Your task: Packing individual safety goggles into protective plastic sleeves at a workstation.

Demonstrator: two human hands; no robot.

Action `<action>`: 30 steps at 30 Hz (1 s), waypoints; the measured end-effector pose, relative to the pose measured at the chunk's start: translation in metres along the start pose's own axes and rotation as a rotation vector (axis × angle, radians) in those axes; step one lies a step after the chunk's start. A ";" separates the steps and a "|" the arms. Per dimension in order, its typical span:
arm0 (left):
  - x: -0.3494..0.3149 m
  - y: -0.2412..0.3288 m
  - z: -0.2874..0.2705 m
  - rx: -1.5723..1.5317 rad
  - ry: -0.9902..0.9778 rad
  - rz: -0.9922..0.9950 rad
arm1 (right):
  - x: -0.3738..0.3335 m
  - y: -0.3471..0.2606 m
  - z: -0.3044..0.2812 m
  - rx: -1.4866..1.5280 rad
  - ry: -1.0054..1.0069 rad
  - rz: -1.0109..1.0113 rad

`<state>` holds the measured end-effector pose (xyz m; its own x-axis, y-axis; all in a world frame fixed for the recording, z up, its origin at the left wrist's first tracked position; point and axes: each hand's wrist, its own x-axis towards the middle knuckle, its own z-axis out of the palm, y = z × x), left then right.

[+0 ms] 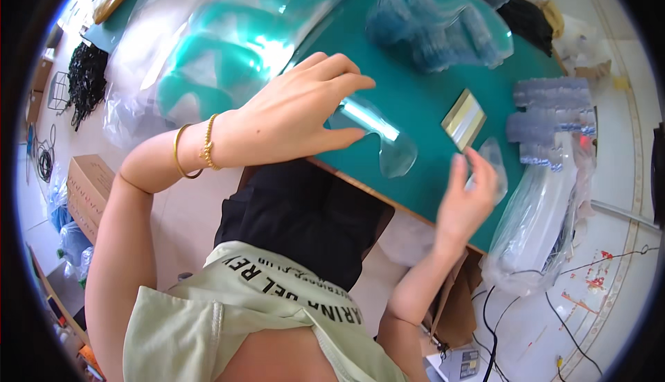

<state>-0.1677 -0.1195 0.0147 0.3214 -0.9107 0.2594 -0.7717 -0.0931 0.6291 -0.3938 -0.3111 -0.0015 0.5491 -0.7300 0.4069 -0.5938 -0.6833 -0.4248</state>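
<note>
My left hand [298, 108] reaches over the green table with its fingers and thumb spread apart. Just beyond the fingertips lies a clear curved plastic lens [398, 155], shiny along its upper part; the hand partly covers it, and no grip on it shows. My right hand [472, 191] is at the table's right side, fingers loosely bent, with a gap between thumb and forefinger. Another clear plastic piece [493, 160] shows beside those fingers; whether they touch it is unclear. Past the right fingertips rests a flat gold-toned square [464, 120].
Stacked clear bluish plastic pieces [443, 25] stand at the table's far side. A large plastic bag with green-tinted shapes [215, 56] covers the far left. More stacked pieces [554, 115] and a clear bag [537, 223] sit at right. Cables [490, 326] hang lower right; a cardboard box [90, 188] stands left.
</note>
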 end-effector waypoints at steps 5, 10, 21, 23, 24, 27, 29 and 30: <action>-0.011 -0.026 0.029 0.089 -0.035 -0.013 | -0.029 0.079 -0.016 -0.207 -0.007 0.047; -0.020 -0.029 0.033 0.017 -0.022 -0.048 | -0.022 0.025 -0.012 0.018 -0.069 0.085; -0.030 -0.033 0.030 -0.050 0.027 -0.106 | 0.003 -0.068 0.073 0.221 -0.233 -0.495; -0.030 -0.033 0.033 -0.057 0.036 -0.099 | 0.003 -0.062 0.071 0.215 -0.222 -0.444; -0.030 -0.034 0.034 -0.059 0.047 -0.090 | 0.002 -0.062 0.069 0.226 -0.251 -0.459; -0.028 -0.033 0.034 -0.056 0.046 -0.099 | -0.008 -0.081 0.074 0.369 -0.302 -0.606; -0.026 -0.031 0.032 -0.064 0.045 -0.096 | -0.006 -0.092 0.081 0.409 -0.311 -0.570; -0.027 -0.031 0.032 -0.061 0.054 -0.107 | -0.003 -0.092 0.084 0.408 -0.310 -0.560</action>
<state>-0.1703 -0.1053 -0.0349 0.4307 -0.8736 0.2265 -0.6972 -0.1628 0.6981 -0.2917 -0.2469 -0.0317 0.8804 -0.2005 0.4298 0.0543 -0.8577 -0.5112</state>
